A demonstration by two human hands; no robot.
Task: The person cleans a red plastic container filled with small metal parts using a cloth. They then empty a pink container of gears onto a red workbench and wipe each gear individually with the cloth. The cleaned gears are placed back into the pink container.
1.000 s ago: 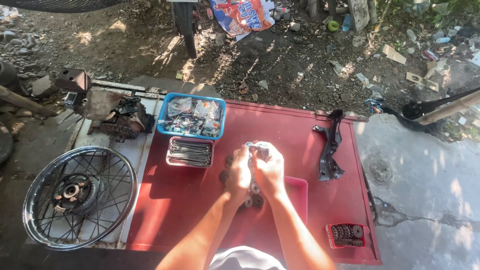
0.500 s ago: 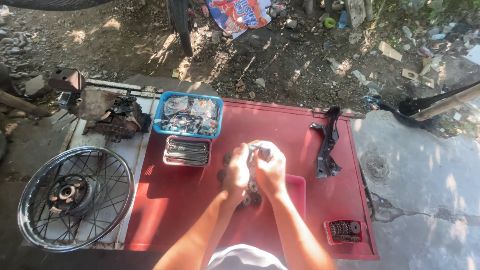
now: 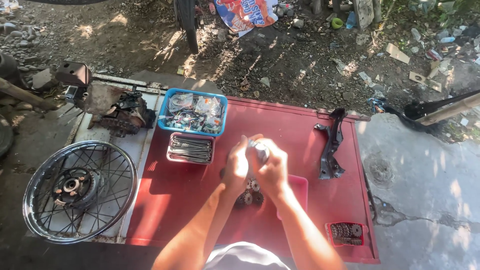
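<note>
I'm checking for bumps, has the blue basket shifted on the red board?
No. The blue basket sits at the same corner of the red board, just above the tray of spokes.

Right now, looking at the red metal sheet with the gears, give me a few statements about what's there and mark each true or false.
1. Both hands, left hand and right hand, hold one small grey metal part. True.
2. The blue plastic basket sits at the sheet's near right corner. False: far left corner.
3. The spoked wheel lies left of the red metal sheet. True.
4. The black metal bracket lies inside the basket. False: it lies on the sheet's right side.
</note>
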